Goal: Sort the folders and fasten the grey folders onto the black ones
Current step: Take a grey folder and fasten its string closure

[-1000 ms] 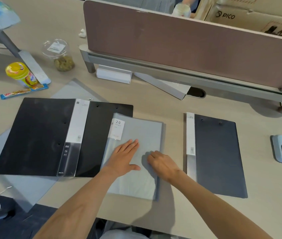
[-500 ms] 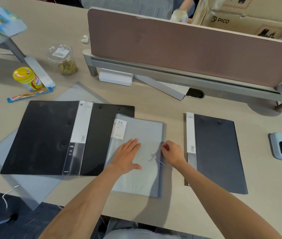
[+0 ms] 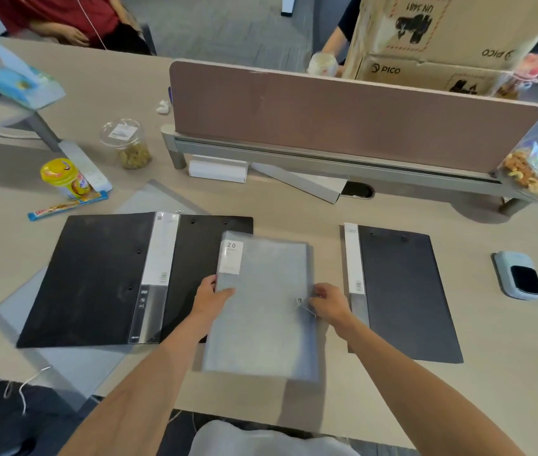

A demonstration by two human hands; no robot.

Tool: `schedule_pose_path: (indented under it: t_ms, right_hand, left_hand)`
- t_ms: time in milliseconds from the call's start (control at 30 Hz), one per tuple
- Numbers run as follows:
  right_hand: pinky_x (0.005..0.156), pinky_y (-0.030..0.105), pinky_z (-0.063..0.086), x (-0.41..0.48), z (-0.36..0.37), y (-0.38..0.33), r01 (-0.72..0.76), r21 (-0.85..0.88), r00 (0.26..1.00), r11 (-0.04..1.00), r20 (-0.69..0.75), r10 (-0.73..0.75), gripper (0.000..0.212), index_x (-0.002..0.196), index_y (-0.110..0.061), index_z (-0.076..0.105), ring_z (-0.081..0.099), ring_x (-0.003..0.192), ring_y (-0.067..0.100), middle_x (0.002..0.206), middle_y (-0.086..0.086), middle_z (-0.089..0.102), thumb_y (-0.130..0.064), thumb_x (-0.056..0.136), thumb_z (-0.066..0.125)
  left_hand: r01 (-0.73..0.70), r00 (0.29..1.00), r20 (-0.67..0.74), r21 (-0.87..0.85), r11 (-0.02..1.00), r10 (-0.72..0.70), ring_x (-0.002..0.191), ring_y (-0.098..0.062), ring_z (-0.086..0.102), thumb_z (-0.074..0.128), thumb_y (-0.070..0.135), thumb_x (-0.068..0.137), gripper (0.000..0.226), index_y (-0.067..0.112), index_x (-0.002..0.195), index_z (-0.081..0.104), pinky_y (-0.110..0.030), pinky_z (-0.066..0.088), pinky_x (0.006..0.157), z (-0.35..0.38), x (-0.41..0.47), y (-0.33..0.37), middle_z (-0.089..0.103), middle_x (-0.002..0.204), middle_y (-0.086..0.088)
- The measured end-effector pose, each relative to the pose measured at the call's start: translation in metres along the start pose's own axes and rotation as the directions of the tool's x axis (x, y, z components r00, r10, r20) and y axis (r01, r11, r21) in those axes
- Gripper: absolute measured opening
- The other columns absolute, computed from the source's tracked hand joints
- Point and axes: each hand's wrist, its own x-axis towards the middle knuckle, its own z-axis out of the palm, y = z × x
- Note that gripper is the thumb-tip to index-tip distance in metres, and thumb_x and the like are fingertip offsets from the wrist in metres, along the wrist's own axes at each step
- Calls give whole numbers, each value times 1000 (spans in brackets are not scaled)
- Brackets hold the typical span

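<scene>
A translucent grey folder (image 3: 262, 311) with a white "20" label lies in the middle of the desk, its left part over an open black folder (image 3: 96, 278). My left hand (image 3: 211, 296) grips the grey folder's left edge. My right hand (image 3: 328, 301) pinches the right edge beside a small metal fastener (image 3: 300, 301). A closed black folder (image 3: 406, 291) with a white spine strip lies to the right. Another grey sheet (image 3: 63, 366) shows under the open black folder.
A brown desk divider (image 3: 343, 126) stands across the back. At the left are a yellow-lidded cup (image 3: 63, 177), a candy bar (image 3: 63, 207) and a clear jar (image 3: 129, 144). A grey device (image 3: 518, 274) lies far right, with a snack bowl (image 3: 537, 174) above it. People sit beyond the desk.
My left hand moved from lying flat on the grey folder to gripping its left edge. My right hand shifted to the right edge, and the metal fastener came into view.
</scene>
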Motion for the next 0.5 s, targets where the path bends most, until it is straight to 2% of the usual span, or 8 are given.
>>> schedule_pose_path:
  t_ms: [67, 133, 233, 300, 400, 433, 500]
  right_hand:
    - [55, 29, 39, 2, -2, 3, -23, 29, 1000, 999, -8, 24, 12, 67, -9, 53, 48, 65, 21, 69, 7, 49, 2, 72, 51]
    - [60, 31, 42, 6, -5, 7, -26, 63, 999, 998, -39, 29, 2, 73, -3, 55, 51, 68, 22, 71, 8, 55, -1, 72, 55]
    - [78, 34, 53, 11, -11, 11, -54, 143, 997, 988, -50, 61, 17, 95, -11, 62, 63, 89, 22, 95, 8, 68, -4, 80, 59]
    - [91, 37, 54, 10, -18, 11, -68, 162, 996, 984, -53, 78, 40, 124, -12, 57, 63, 103, 23, 107, 3, 66, -7, 85, 61]
    - [92, 37, 53, 9, -28, 14, -88, 239, 991, 967, -74, 108, 51, 136, -7, 48, 63, 105, 23, 120, 7, 65, -10, 87, 62]
    - [91, 37, 54, 9, -33, 15, -91, 273, 988, 958, -99, 122, 48, 134, -7, 50, 64, 102, 23, 118, 6, 66, -12, 88, 62]
    - [78, 32, 57, 6, -44, 15, -72, 324, 979, 943, -159, 129, 39, 126, -8, 58, 66, 92, 19, 106, 4, 69, -15, 88, 60]
  left_hand:
    - [12, 997, 73, -88, 996, -5, 103, -29, 65, 68, 9, 87, 54, 10, 135, 43, -38, 56, 79, -2, 0, 3, 62, 125, -14]
    - [13, 992, 127, -123, 992, 3, 105, -31, 65, 68, 11, 87, 55, 15, 136, 42, -43, 56, 84, 1, 1, 5, 63, 123, -13]
    - [-47, 992, 109, -106, 993, 58, 107, -30, 65, 67, 9, 85, 56, 20, 134, 43, -49, 54, 91, 8, 4, 8, 61, 126, -12]
    - [-95, 991, 92, -66, 993, 101, 108, -29, 64, 67, 8, 83, 56, 22, 132, 44, -51, 52, 96, 15, 4, 11, 61, 127, -12]
    - [-129, 980, 140, -91, 988, 141, 110, -26, 63, 67, 8, 84, 58, 22, 135, 44, -49, 52, 97, 25, 4, 23, 62, 127, -9]
    - [-128, 976, 164, -106, 986, 144, 110, -26, 64, 67, 8, 85, 58, 22, 136, 44, -48, 52, 96, 28, 3, 29, 63, 126, -8]
    - [-138, 963, 215, -117, 984, 160, 111, -26, 64, 67, 10, 86, 59, 22, 137, 42, -48, 52, 97, 38, 1, 42, 63, 126, -7]
